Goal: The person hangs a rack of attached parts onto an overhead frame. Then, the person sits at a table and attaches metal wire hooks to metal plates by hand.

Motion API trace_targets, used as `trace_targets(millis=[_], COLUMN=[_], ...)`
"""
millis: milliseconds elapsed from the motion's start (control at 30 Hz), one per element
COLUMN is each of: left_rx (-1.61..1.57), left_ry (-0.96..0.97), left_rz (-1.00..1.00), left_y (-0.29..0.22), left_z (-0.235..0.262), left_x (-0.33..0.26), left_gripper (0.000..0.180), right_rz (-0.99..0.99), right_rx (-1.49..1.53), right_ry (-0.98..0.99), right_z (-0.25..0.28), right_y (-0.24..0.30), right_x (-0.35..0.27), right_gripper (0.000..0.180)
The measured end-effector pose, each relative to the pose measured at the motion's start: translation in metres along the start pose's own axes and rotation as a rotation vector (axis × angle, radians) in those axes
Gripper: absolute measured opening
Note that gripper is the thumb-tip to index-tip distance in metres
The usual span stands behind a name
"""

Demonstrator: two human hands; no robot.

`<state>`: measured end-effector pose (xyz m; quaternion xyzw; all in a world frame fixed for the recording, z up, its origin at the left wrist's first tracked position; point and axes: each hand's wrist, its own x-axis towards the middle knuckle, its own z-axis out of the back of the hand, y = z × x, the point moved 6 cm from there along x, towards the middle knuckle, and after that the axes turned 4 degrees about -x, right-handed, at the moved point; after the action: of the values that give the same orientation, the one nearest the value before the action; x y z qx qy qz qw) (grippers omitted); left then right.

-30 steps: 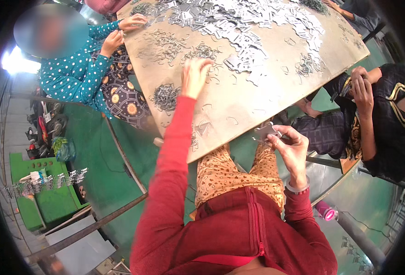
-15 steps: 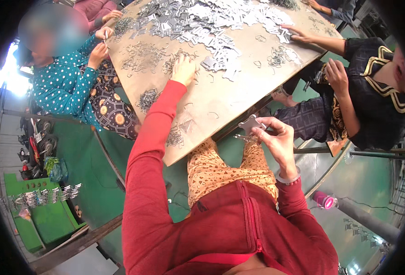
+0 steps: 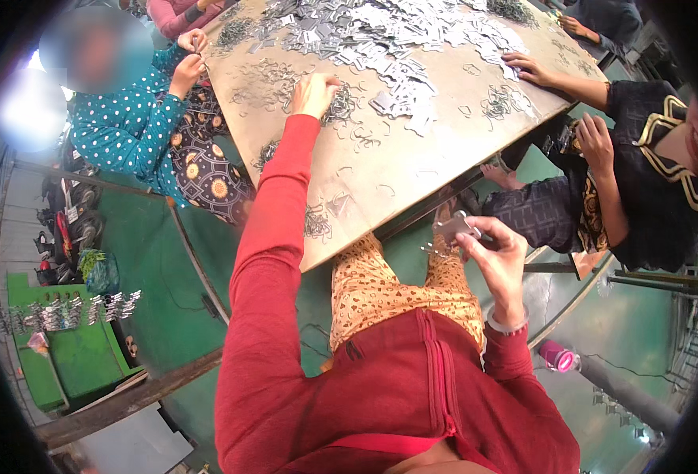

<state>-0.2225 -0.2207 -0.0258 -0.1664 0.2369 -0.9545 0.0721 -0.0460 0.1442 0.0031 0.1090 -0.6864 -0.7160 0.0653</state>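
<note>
My left hand (image 3: pixel 314 93) reaches out over the wooden table (image 3: pixel 412 158) and rests its fingers on a small heap of bent wire clips (image 3: pixel 341 103). A big pile of flat grey metal plates (image 3: pixel 380 39) lies just beyond it. My right hand (image 3: pixel 497 257) is held near my lap, below the table edge, gripping a flat grey metal plate (image 3: pixel 453 227) with a wire piece on it. Both arms wear red sleeves.
A person in a teal dotted top (image 3: pixel 131 126) sits at the left table edge, hands together. A person in black (image 3: pixel 641 182) sits at the right, one hand on the table. A pink bottle (image 3: pixel 558 357) lies on the green floor. Metal parts sit on a green box (image 3: pixel 64 312) at left.
My left hand has stayed on the clip heap while the view shifted. My right hand still holds the plate near my lap.
</note>
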Motion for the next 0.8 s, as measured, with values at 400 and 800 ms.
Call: trace_targets(millis=[400, 800], left_rx=[0.425, -1.203], left_ry=[0.082, 0.321], left_rz=[-0.453, 0.136], left_y=[-0.013, -0.147], left_z=[-0.062, -0.007], left_x=[0.028, -0.130], left_gripper=[0.013, 0.030], right_rz=[0.070, 0.158], right_rx=[-0.048, -0.015], right_ry=[0.073, -0.069], right_z=[0.011, 0.018], right_y=[-0.002, 0.011], right_x=[0.009, -0.007], right_gripper=[0.018, 0.016])
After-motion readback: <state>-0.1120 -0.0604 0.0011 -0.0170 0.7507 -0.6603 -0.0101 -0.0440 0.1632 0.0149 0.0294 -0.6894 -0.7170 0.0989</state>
